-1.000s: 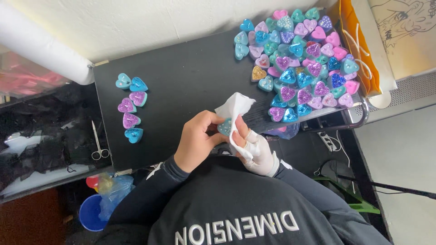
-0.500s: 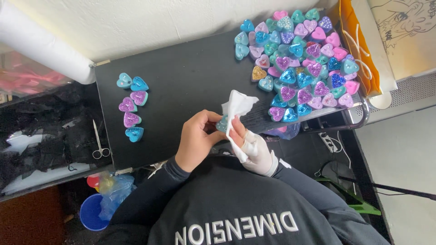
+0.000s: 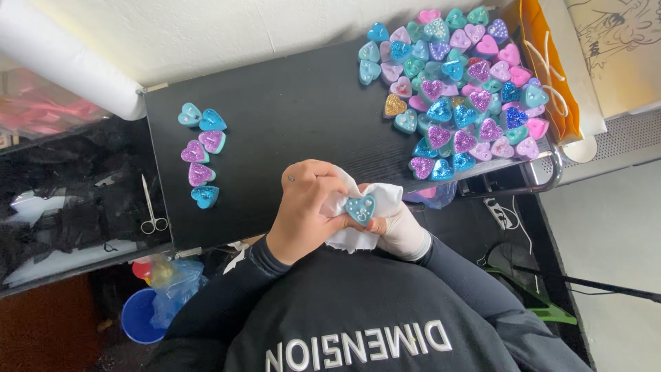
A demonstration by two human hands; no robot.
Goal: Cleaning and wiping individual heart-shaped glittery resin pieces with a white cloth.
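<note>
Since a second ago the white cloth (image 3: 358, 220) has gone from standing up in a peak between the hands to lying folded down under a small teal heart piece (image 3: 361, 208), now face-up and plainly visible. Left hand (image 3: 306, 207), bare, is curled closed over the cloth's left side, thumb pressing by the heart; judged to be the wiping hand. Right hand (image 3: 403, 231), in a white glove, cups cloth and heart from below and to the right, fingers wrapped shut around them; the glove probably keeps prints off the glossy face. Heart sits between both grips, just off the near edge of the black tabletop (image 3: 296, 117). Up and to the right of the grip: a dense heap of glitter hearts (image 3: 458, 89) in teal, purple and pink. Well left of the grip: a short column of six hearts (image 3: 201, 155), spaced apart, judged a separate sorted batch. Farther left, off the tabletop: small scissors (image 3: 151, 207).
</note>
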